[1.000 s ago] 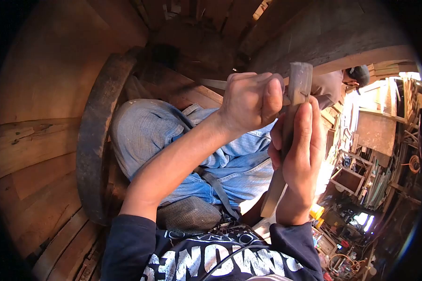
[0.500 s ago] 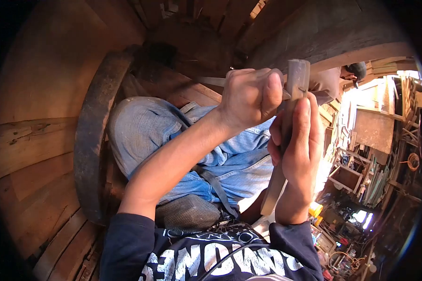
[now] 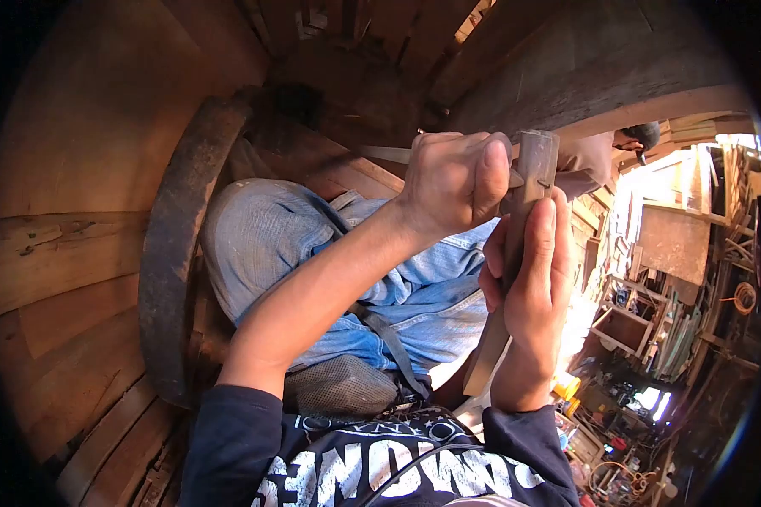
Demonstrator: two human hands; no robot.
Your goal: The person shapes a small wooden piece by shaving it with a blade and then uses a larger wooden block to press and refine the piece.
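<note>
My right hand (image 3: 534, 291) is closed around a long wooden stick (image 3: 486, 359). The stick stands tilted, its greyish top end above my fingers and its lower end near my forearm. A small dark nail-like piece juts from its side just below the top. Beside the top end, my left hand (image 3: 455, 182) makes a fist with the thumb up. A small pointed grey tip (image 3: 516, 179) shows between this fist and the stick. A pale, thin blade-like strip (image 3: 385, 153) shows on the fist's far side; whether both belong to one tool is hidden.
My bent leg in jeans (image 3: 266, 232) lies under my left forearm. A dark curved timber (image 3: 173, 262) stands at left, by a planked wooden wall (image 3: 59, 245). Another person (image 3: 588, 160) is behind the stick. Wood pieces and a wooden frame (image 3: 626, 325) clutter the right.
The whole view has shifted slightly, so the hands and stick sit a little lower. Both hands keep their grip and place against the stick.
</note>
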